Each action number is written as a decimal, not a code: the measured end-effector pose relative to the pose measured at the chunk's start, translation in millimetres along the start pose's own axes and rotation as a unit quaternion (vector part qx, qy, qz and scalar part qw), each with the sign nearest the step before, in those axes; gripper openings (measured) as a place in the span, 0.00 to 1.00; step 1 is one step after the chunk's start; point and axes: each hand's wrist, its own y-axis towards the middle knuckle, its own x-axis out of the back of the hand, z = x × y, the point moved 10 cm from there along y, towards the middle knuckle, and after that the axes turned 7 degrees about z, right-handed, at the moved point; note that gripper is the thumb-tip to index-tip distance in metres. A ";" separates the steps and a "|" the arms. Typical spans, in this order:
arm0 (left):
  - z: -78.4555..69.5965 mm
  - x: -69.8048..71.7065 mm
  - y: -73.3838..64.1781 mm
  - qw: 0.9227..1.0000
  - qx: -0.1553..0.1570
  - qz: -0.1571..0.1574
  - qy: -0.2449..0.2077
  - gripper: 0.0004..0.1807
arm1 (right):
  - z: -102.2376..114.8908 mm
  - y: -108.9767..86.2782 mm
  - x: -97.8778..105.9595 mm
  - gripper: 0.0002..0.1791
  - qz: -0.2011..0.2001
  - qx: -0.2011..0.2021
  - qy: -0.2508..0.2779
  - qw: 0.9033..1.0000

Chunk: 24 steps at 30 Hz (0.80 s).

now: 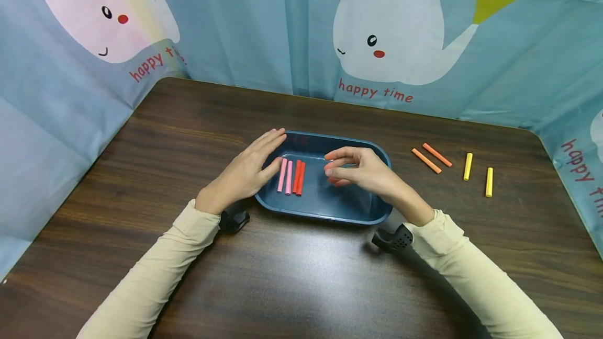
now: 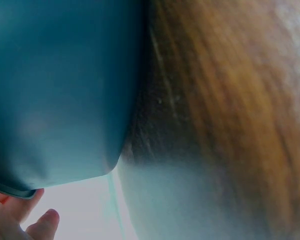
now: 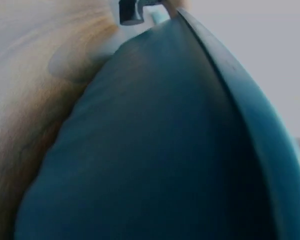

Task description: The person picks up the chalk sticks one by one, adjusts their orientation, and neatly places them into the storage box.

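Observation:
In the head view, my left hand point(image 1: 242, 174) rests at the left end of a dark blue tray point(image 1: 325, 216), its fingers fairly straight along the rim and its thumb over the edge. Two pink chalk sticks point(image 1: 289, 177) and two red chalk sticks point(image 1: 301, 179) lie side by side in the tray near that thumb. Above the tray's right half, my right hand point(image 1: 363, 170) has its fingers loosely bent, with nothing visible between them. In the left wrist view, fingertips point(image 2: 45, 225) show below the tray's outer wall point(image 2: 60, 100). The tray's side point(image 3: 140, 135) fills much of the right wrist view, blurred.
On the brown table point(image 1: 188, 119), right of the tray, lie two orange chalk sticks point(image 1: 426, 161) and two yellow chalk sticks point(image 1: 489, 182). A light blue curtain point(image 1: 245, 25) with whale prints stands along the table's back and sides.

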 end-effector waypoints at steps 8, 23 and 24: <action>0.4 0.5 -0.4 1.000 0.002 0.000 0.000 0.32 | -1.4 -12.9 12.4 0.25 -0.005 0.009 0.003 1.000; 0.8 -0.4 -1.1 1.000 0.005 0.002 0.000 0.33 | -2.1 -36.4 42.2 0.26 -0.030 0.029 0.027 0.999; 1.1 -0.6 -1.0 1.000 0.005 0.003 0.001 0.32 | -1.7 -38.2 44.2 0.27 -0.031 0.034 0.029 0.999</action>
